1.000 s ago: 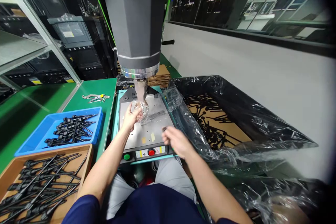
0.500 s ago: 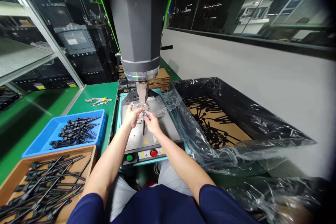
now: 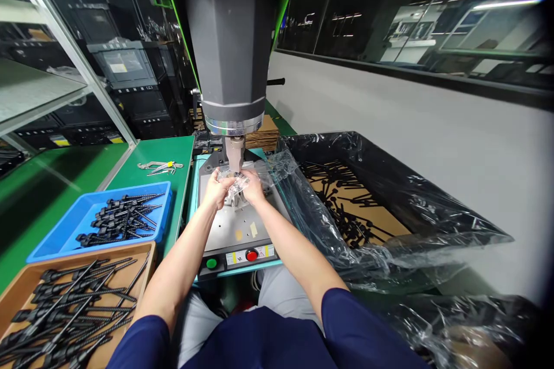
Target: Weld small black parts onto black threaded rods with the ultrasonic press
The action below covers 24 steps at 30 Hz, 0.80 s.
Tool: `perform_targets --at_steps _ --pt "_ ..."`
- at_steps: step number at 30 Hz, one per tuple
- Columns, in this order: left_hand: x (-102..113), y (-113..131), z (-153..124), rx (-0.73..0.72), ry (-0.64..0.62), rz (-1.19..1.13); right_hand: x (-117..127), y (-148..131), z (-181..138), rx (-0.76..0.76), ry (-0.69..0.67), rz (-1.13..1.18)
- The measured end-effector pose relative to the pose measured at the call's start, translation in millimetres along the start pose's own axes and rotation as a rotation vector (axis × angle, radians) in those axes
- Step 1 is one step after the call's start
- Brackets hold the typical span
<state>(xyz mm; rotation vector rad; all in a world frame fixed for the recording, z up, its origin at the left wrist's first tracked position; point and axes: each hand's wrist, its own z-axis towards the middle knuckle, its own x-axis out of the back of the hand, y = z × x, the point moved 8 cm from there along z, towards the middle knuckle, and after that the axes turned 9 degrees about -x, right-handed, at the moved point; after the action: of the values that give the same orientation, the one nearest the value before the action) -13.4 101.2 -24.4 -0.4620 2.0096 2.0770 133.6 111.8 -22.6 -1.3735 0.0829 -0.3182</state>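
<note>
Both hands work close together beneath the grey machine head [image 3: 234,29], just at its metal tip [image 3: 235,153]. My left hand [image 3: 217,190] pinches crinkled clear plastic film [image 3: 236,185] from the left. From the right, my right hand [image 3: 253,187] grips the same film, its fingertips partly hidden behind it. Under the film a small metal fixture [image 3: 236,202] stands on the steel base plate [image 3: 229,228]. Whatever the film may cover between the fingers cannot be made out.
A green button [image 3: 211,263] and a red button [image 3: 251,255] sit on the front panel. Black threaded parts fill a blue tray [image 3: 64,242] and a brown tray [image 3: 145,268] at left. A plastic-lined box [image 3: 433,196] at right holds black rods. Pliers [image 3: 153,165] lie behind.
My right hand has moved slightly up toward the metal tip. The dark rod that hung below my hands is out of sight, and the film between them is more spread.
</note>
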Motion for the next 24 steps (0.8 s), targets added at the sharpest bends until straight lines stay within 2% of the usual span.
perform_targets --at_steps 2,4,7,11,18,21,24 --pt "1.6 -0.4 1.9 -0.001 0.002 0.003 -0.8 7.4 6.7 -0.082 -0.003 0.071" --pt "4.0 -1.0 3.3 0.005 0.011 0.014 -4.8 14.5 11.1 -0.165 -0.081 0.135" --pt "6.8 -1.0 3.5 0.011 0.022 0.042 -7.4 16.1 15.9 -0.184 -0.188 0.154" --pt "8.3 -1.0 2.3 0.006 0.019 0.051 -5.6 14.4 22.6 -0.126 -0.191 0.126" --pt "11.6 -6.6 1.4 0.004 0.006 0.097 -13.7 29.1 17.0 -0.149 -0.165 0.146" --pt "12.5 -7.8 -1.0 0.010 0.014 0.101 -11.7 42.3 7.1 -0.168 -0.170 0.251" --pt "12.2 -8.0 -3.5 0.010 0.002 0.114 -5.3 69.2 -5.8 -0.289 -0.160 0.400"
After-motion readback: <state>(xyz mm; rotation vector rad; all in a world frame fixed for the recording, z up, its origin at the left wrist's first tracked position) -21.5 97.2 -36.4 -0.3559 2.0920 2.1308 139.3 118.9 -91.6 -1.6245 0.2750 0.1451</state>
